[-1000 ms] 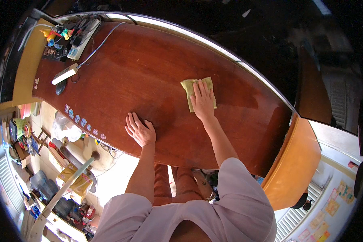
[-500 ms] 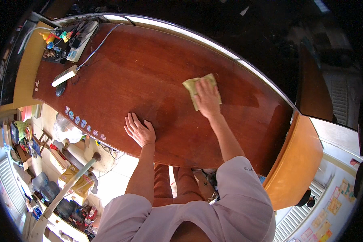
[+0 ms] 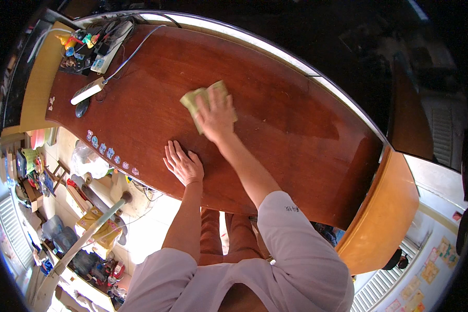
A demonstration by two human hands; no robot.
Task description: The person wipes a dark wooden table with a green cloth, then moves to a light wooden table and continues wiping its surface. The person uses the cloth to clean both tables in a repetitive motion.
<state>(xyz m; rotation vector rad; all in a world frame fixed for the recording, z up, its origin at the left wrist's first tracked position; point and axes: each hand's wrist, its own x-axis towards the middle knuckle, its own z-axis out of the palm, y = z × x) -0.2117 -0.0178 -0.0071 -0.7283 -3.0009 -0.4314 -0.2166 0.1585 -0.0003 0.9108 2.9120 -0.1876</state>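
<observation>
My right hand (image 3: pixel 217 118) lies over a yellowish-green cleaning cloth (image 3: pixel 193 99) and holds it against the dark reddish-brown desk top (image 3: pixel 291 140). The fingers are spread over the cloth, whose corners stick out beyond them. Closer to the front edge, my left hand (image 3: pixel 184 166) rests palm down on the bare wood, open, with its fingers stretched out and nothing in it.
At the far left are a white power strip (image 3: pixel 88 91), a dark computer mouse (image 3: pixel 81 107), small colourful figurines and cables. Small stickers (image 3: pixel 110 152) line the front left edge. A dark glossy panel (image 3: pixel 348 67) rises behind the desk; a metal pole (image 3: pixel 96 228) stands at lower left.
My right hand has slid the cloth leftward across the desk and slightly farther away. My left hand stays at about the same place on the wood.
</observation>
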